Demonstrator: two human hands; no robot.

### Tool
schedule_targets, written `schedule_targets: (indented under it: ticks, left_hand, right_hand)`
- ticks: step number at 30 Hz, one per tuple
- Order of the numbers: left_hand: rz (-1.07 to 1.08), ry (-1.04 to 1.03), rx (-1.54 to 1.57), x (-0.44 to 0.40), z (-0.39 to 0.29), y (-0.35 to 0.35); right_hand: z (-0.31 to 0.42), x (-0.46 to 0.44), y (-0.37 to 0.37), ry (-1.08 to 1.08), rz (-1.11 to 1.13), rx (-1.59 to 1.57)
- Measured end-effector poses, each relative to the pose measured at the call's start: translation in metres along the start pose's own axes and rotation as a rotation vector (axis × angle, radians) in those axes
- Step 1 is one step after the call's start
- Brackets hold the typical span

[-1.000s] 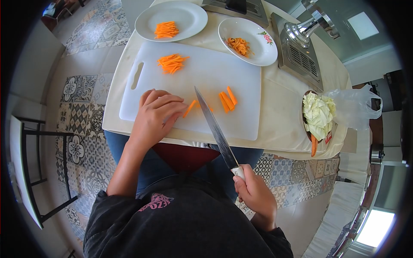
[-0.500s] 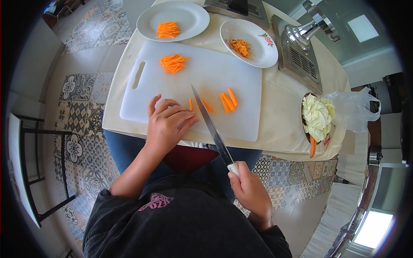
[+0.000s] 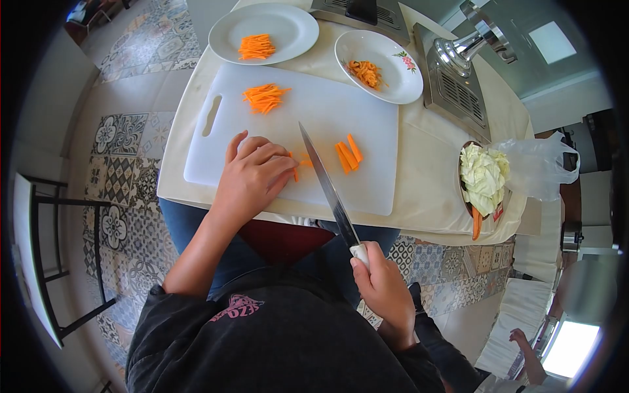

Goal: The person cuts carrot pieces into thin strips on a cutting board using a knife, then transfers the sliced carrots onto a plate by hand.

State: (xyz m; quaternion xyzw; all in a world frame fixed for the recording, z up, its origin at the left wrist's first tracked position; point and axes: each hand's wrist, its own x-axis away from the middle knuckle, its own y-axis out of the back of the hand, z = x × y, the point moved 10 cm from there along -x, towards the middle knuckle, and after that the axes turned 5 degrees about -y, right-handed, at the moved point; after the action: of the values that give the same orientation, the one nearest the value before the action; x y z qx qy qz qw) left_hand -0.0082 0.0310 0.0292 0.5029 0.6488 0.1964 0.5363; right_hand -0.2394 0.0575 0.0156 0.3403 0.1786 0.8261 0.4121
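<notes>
My right hand (image 3: pixel 383 281) grips the white handle of a long kitchen knife (image 3: pixel 329 188), its blade slanting up over the cutting board. On the board's near side my left hand (image 3: pixel 251 173) is bent, fingertips closed down on a small carrot piece (image 3: pixel 295 174) that they partly hide. Another bit of carrot (image 3: pixel 305 163) lies between these fingers and the blade. Right of the knife are several thick carrot sticks (image 3: pixel 348 154). A pile of thin carrot strips (image 3: pixel 264 98) rests farther back on the white cutting board (image 3: pixel 216 157).
Behind the board stand a plate (image 3: pixel 295 26) with carrot strips and a flowered bowl (image 3: pixel 393 59) holding carrot shreds. Metal stoves (image 3: pixel 452 92) line the back right. Cabbage (image 3: pixel 483 177) and a plastic bag (image 3: pixel 544 164) sit at right. Another person's arm (image 3: pixel 529 360) shows lower right.
My left fingers have closed in on the carrot piece, shifting slightly. The knife has moved a little right and toward the near side. Another person has come into view at lower right.
</notes>
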Motion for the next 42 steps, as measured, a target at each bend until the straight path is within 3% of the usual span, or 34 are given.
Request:
schedule_targets:
  ticks: [16,28,42]
  left_hand:
    - [-0.134,0.025,0.131,0.009,0.008,0.011]
    - [-0.219,0.017,0.101,0.005,0.0,0.005]
    - [-0.204,0.263,-0.006,0.019,-0.015,-0.002]
  right_hand:
    - [0.009,0.001,0.005,0.139,-0.008,0.09]
    - [-0.007,-0.004,0.012,0.046,-0.019,0.103]
    - [-0.004,-0.016,0.004,0.074,0.01,0.111]
